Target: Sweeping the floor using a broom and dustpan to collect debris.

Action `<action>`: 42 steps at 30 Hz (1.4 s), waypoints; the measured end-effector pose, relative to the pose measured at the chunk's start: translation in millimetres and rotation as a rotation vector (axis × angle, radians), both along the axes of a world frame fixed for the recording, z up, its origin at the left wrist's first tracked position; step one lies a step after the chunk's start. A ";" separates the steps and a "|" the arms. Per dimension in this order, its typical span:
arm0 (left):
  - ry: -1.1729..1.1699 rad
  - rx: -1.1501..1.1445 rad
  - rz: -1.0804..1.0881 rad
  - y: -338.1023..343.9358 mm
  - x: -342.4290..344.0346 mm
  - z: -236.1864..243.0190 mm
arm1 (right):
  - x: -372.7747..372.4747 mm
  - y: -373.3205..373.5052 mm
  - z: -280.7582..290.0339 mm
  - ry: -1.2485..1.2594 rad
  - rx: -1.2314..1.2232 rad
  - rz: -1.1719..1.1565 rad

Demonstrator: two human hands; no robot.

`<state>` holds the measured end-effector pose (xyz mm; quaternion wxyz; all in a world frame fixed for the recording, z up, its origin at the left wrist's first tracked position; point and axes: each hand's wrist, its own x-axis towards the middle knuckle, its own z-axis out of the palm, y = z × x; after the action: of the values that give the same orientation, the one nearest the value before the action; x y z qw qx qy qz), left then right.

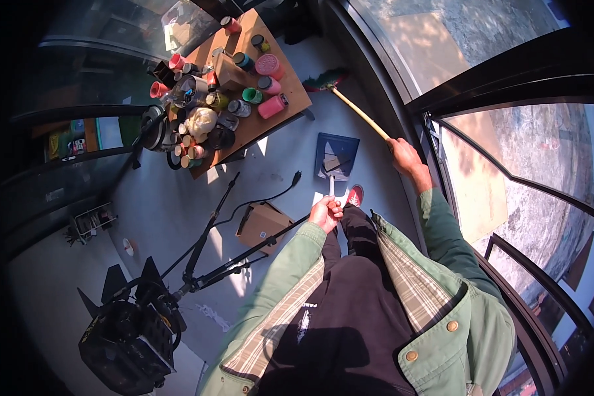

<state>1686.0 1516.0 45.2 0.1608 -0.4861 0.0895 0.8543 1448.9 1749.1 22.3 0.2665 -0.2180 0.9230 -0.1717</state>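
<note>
My left hand (326, 213) is closed around the pale handle of a blue dustpan (348, 146). The pan is held low in front of my feet, with some flat light-coloured scraps (334, 161) in it. My right hand (408, 160) grips the end of a broom's wooden handle (362, 113), which slants away to the far left. Its head with dark green bristles (327, 78) rests by the floor near the right corner of a wooden table (289, 92), apart from the dustpan.
Jars and paint pots (246, 94) crowd the table. A cardboard box (265, 228), a black cable (274, 195) and a lamp (129, 336) on a tripod stand (198, 261) occupy the floor at left. Glass panels in dark frames (435, 135) run along my right.
</note>
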 end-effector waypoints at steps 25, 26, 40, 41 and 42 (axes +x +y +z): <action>-0.076 0.008 -0.246 -14.8 14.0 -6.3 | 29.4 44.2 99.5 0.050 -0.095 0.039; -0.057 0.008 -0.216 -14.2 13.2 -5.4 | 25.0 36.0 101.8 0.092 -0.084 0.055; -0.050 -0.022 -0.162 -12.3 14.8 1.5 | -40.7 -25.8 23.6 0.085 0.247 0.361; -0.045 -0.023 -0.160 -13.1 14.7 1.4 | -33.4 -12.9 26.0 0.052 0.265 0.358; -0.053 -0.029 -0.155 -13.4 14.3 1.4 | -23.1 1.7 30.1 0.060 0.251 0.349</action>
<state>1700.3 1502.6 46.6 0.2220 -0.5023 0.1348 0.8248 1425.7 1750.8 52.4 0.2897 -0.3447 0.8929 0.0001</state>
